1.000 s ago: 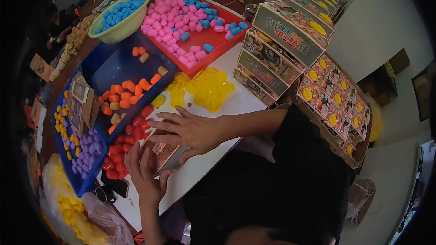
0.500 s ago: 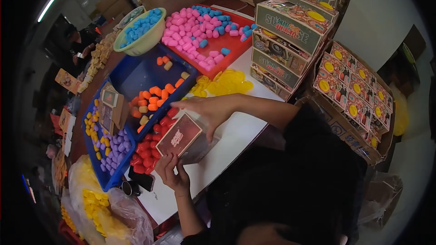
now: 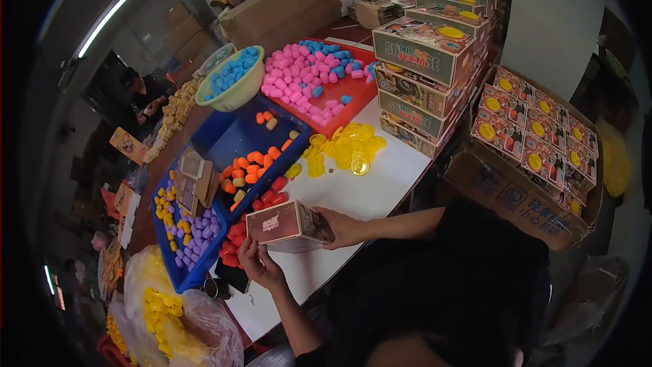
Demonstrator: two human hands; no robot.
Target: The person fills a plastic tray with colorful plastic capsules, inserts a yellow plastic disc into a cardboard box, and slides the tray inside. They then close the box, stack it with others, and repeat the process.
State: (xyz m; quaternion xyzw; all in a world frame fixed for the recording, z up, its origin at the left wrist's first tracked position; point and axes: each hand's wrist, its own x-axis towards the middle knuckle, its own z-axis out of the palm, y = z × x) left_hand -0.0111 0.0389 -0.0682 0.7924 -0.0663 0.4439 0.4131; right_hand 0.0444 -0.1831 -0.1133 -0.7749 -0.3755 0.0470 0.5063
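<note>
A printed box (image 3: 285,225) with a dark red face is held between my two hands above the white table (image 3: 316,264). The fingers of my left hand (image 3: 261,264) grip its lower left corner. My right hand (image 3: 345,228) holds its right end, the fingers partly hidden behind it. Red capsules (image 3: 234,238) lie just left of the box. Beyond it are yellow discs (image 3: 350,146) in a loose pile and a blue tray (image 3: 255,122) with orange and tan capsules.
A red tray (image 3: 353,98) holds pink and blue capsules. Blue capsules fill a green bowl (image 3: 239,95). Stacked boxes (image 3: 424,58) stand at the right, near a full carton (image 3: 499,190). A cup (image 3: 216,288) sits at the near edge. Two people are farther back.
The view has shifted, so the table items sit farther right. The box has turned and now shows its side. My right hand has moved from above the box to its right end and grips it.
</note>
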